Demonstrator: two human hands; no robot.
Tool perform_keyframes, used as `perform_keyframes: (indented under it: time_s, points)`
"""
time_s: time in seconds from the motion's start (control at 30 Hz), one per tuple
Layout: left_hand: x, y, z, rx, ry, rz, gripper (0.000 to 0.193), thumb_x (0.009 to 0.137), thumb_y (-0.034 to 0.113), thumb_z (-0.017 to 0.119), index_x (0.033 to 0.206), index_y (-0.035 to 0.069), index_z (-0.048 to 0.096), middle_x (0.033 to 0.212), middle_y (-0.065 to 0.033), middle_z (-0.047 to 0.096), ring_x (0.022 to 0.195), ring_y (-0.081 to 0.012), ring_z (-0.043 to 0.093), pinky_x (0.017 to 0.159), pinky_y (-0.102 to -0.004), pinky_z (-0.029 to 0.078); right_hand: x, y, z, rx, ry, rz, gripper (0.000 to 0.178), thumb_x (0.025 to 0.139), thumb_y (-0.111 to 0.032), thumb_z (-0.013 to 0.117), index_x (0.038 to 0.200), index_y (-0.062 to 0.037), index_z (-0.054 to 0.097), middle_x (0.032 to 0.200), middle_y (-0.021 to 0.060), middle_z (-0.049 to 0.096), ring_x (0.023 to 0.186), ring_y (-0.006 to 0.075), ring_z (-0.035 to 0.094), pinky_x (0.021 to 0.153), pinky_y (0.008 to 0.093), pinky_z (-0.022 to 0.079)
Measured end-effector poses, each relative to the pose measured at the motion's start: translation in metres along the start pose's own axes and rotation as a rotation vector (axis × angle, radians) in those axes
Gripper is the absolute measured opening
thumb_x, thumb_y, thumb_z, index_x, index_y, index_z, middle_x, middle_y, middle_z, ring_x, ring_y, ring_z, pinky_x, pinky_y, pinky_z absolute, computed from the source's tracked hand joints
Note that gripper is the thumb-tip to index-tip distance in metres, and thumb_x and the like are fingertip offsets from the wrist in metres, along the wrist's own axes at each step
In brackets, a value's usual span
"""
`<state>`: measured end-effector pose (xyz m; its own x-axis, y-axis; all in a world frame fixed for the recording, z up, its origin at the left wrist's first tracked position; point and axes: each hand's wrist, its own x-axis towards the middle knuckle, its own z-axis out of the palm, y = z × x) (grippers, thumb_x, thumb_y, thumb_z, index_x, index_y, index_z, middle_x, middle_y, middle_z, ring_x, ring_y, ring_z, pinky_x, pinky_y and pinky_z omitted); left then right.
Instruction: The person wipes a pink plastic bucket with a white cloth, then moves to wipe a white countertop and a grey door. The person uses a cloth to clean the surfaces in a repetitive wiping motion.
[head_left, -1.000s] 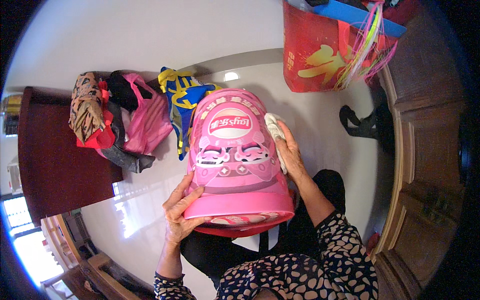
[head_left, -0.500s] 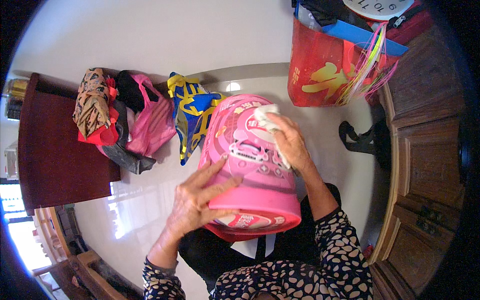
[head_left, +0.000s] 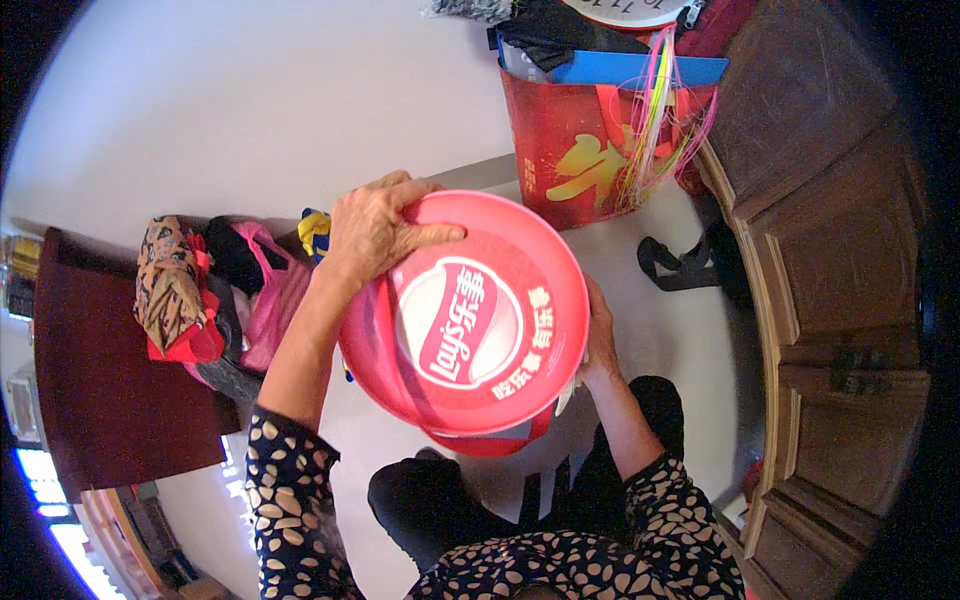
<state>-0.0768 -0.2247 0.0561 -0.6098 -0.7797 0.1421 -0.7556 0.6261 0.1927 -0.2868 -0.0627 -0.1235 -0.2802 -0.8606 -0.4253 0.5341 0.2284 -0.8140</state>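
A pink-red plastic bucket [head_left: 545, 250] is tilted so its round, flat end, printed with a red-and-white emblem, faces up at me. My left hand [head_left: 378, 232] grips its upper left edge, thumb lying over the face and fingers round the side. Against the bucket's right side is my right hand [head_left: 599, 335], its fingers mostly hidden behind the bucket. A bit of white cloth [head_left: 567, 394] shows below that hand. Under the bucket's lower edge a red curved band [head_left: 490, 446] sticks out.
At the far side stands a red bag [head_left: 555, 150] with a blue folder and pink and yellow strands. Bundled bags [head_left: 170, 290] rest by a dark red cabinet [head_left: 110, 370] on the left. A black strap [head_left: 680, 265] lies near the wooden door [head_left: 830, 290] on the right.
The bucket has turned from showing its printed side to showing its round end. My left hand has moved up to its far left edge; my right hand has gone lower, partly behind it.
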Motion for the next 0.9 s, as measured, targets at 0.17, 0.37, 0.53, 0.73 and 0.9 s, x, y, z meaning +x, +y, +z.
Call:
perform_keyframes:
  time_s: [0.17, 0.37, 0.53, 0.73, 0.9]
  points:
    - [0.03, -0.019, 0.023, 0.025, 0.114, 0.075, 0.06, 0.076, 0.063, 0.064, 0.104, 0.011, 0.065, 0.094, -0.0085, 0.069, 0.077, -0.0298, 0.067, 0.068, -0.0408, 0.053, 0.007, -0.003, 0.018, 0.045, 0.119, -0.055, 0.038, 0.098, -0.017, 0.051, 0.133, -0.0043, 0.046, 0.122, 0.0093, 0.057, 0.102, 0.0151, 0.06, 0.087, 0.0278, 0.052]
    - [0.061, -0.036, 0.049, 0.053, 0.206, 0.095, 0.058, 0.078, 0.064, 0.061, 0.1, 0.011, 0.065, 0.091, -0.0112, 0.069, 0.081, -0.0303, 0.067, 0.068, -0.0429, 0.053, 0.005, 0.0, 0.029, 0.098, 0.164, -0.216, 0.049, 0.096, -0.02, 0.051, 0.139, 0.0, 0.039, 0.129, 0.0133, 0.052, 0.113, 0.018, 0.054, 0.095, 0.029, 0.045]
    - [0.085, -0.045, 0.055, 0.024, 0.078, 0.038, 0.058, 0.08, 0.063, 0.059, 0.099, 0.009, 0.066, 0.09, -0.0146, 0.069, 0.083, -0.0324, 0.067, 0.07, -0.0445, 0.052, -0.009, -0.014, 0.049, 0.121, 0.159, -0.416, 0.061, 0.088, -0.017, 0.06, 0.14, 0.0018, 0.035, 0.135, 0.0193, 0.045, 0.123, 0.026, 0.046, 0.104, 0.0355, 0.037]
    - [0.103, -0.064, 0.065, -0.197, -0.1, -0.001, 0.056, 0.082, 0.06, 0.06, 0.097, 0.007, 0.068, 0.088, -0.0174, 0.069, 0.082, -0.0343, 0.066, 0.073, -0.0451, 0.052, -0.006, -0.02, 0.067, -0.229, 0.3, -0.583, 0.071, 0.072, -0.009, 0.066, 0.136, 0.0044, 0.038, 0.137, 0.0226, 0.041, 0.127, 0.0337, 0.041, 0.109, 0.0413, 0.031]
    - [0.097, -0.067, 0.072, -0.134, -0.003, 0.074, 0.06, 0.083, 0.057, 0.061, 0.117, 0.007, 0.061, 0.105, -0.0199, 0.064, 0.098, -0.0355, 0.062, 0.083, -0.044, 0.05, 0.003, -0.02, 0.07, -0.122, 0.288, -0.604, 0.066, 0.072, -0.007, 0.062, 0.133, 0.0064, 0.041, 0.133, 0.0214, 0.046, 0.124, 0.0319, 0.046, 0.107, 0.0401, 0.034]
